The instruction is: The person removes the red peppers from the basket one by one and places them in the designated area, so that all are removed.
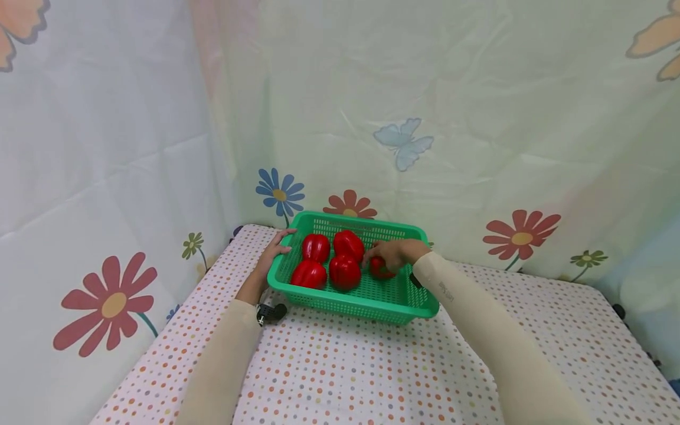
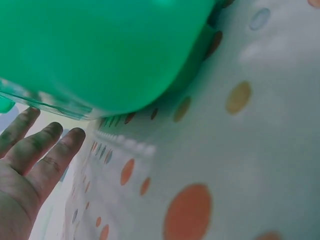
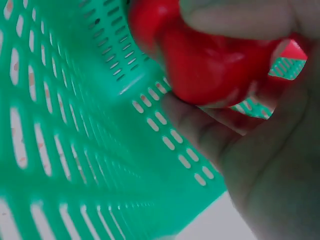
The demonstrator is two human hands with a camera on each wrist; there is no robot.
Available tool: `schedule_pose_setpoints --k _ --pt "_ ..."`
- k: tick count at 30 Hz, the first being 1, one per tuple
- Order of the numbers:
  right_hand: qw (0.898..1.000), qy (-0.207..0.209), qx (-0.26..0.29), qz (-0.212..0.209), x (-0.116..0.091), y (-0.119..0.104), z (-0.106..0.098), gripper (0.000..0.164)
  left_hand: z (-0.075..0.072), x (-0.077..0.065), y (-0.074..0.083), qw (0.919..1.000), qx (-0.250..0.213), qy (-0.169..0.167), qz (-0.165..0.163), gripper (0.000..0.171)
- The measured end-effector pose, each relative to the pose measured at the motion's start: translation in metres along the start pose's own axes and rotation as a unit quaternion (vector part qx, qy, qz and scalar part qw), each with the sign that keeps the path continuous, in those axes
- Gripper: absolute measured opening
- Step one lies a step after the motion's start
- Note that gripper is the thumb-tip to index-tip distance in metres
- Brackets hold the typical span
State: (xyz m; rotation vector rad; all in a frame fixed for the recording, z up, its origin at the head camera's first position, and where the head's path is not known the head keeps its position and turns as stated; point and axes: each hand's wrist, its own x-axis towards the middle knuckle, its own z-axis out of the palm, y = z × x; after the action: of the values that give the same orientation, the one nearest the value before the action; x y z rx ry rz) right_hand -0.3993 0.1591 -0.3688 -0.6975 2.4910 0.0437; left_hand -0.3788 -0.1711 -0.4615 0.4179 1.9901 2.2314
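Note:
A green plastic basket (image 1: 347, 300) with slotted walls holds several glossy red bell peppers (image 1: 345, 272), grouped in its left and middle part. Inside it my right hand (image 1: 397, 254) grips another red bell pepper (image 3: 215, 65); in the right wrist view the thumb lies over it and the fingers curl beneath. My left hand (image 1: 267, 262) is at the basket's left end, its fingers (image 2: 57, 155) extended by the rim. From the left wrist view I cannot tell how firmly they touch it.
The basket stands on a table with a dotted cloth (image 1: 340, 372). Behind and to the left hang pale curtains (image 1: 467, 118) with flower and butterfly prints. Black wristbands (image 1: 272, 313) show at the wrists.

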Motion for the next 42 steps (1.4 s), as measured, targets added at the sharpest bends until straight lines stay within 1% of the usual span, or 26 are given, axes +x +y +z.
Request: schedule_pose_setpoints --k 4,6,11,15,18,20,22,27,30,32,35,37,39,42 --pt "1.0 0.004 -0.009 0.007 -0.002 -0.003 0.0 0.08 -0.001 -0.001 0.0 0.9999 -0.01 -0.004 0.003 0.056" --pt "1.0 0.01 -0.015 0.006 -0.002 -0.004 0.0 0.08 -0.002 -0.002 0.001 0.9999 -0.014 -0.005 0.002 0.056" --pt "0.999 0.035 -0.034 0.001 0.001 -0.007 0.0 0.066 -0.004 -0.003 0.001 0.9997 -0.025 -0.003 -0.005 0.056" --pt "0.997 0.058 -0.052 0.012 0.003 -0.011 0.001 0.056 -0.005 -0.002 0.0 0.9996 -0.028 -0.003 -0.009 0.057" --pt "0.995 0.072 -0.063 0.021 0.003 -0.012 0.002 0.052 -0.004 -0.001 -0.001 0.9995 -0.029 -0.007 -0.007 0.056" --pt "0.994 0.083 -0.063 0.011 0.003 -0.011 0.004 0.051 -0.002 -0.001 -0.002 0.9996 -0.027 -0.009 -0.007 0.057" --pt "0.993 0.1 -0.055 -0.006 0.002 -0.01 0.005 0.05 -0.001 0.0 -0.003 0.9995 -0.029 -0.011 -0.008 0.057" --pt "0.986 0.163 -0.003 -0.046 -0.009 0.001 0.003 0.047 0.003 0.003 -0.006 0.9993 -0.032 -0.016 -0.009 0.058" --pt "0.976 0.202 0.05 -0.064 -0.021 0.009 -0.004 0.051 0.005 0.004 -0.004 0.9994 -0.031 -0.015 -0.01 0.058" --pt "0.966 0.233 0.088 -0.07 -0.03 0.016 -0.008 0.055 0.007 0.003 -0.001 0.9992 -0.035 -0.016 -0.011 0.058" --pt "0.945 0.292 0.129 -0.077 -0.045 0.029 -0.011 0.058 0.01 0.001 0.005 0.9989 -0.04 -0.02 -0.012 0.058" --pt "0.929 0.329 0.155 -0.069 -0.053 0.038 -0.01 0.062 0.011 -0.002 0.009 0.9986 -0.045 -0.025 -0.014 0.058" --pt "0.913 0.359 0.185 -0.057 -0.061 0.045 -0.007 0.067 0.011 -0.004 0.012 0.9985 -0.044 -0.027 -0.016 0.057" --pt "0.889 0.389 0.239 -0.035 -0.07 0.054 -0.001 0.072 0.011 -0.008 0.014 0.9989 -0.038 -0.023 -0.016 0.057"
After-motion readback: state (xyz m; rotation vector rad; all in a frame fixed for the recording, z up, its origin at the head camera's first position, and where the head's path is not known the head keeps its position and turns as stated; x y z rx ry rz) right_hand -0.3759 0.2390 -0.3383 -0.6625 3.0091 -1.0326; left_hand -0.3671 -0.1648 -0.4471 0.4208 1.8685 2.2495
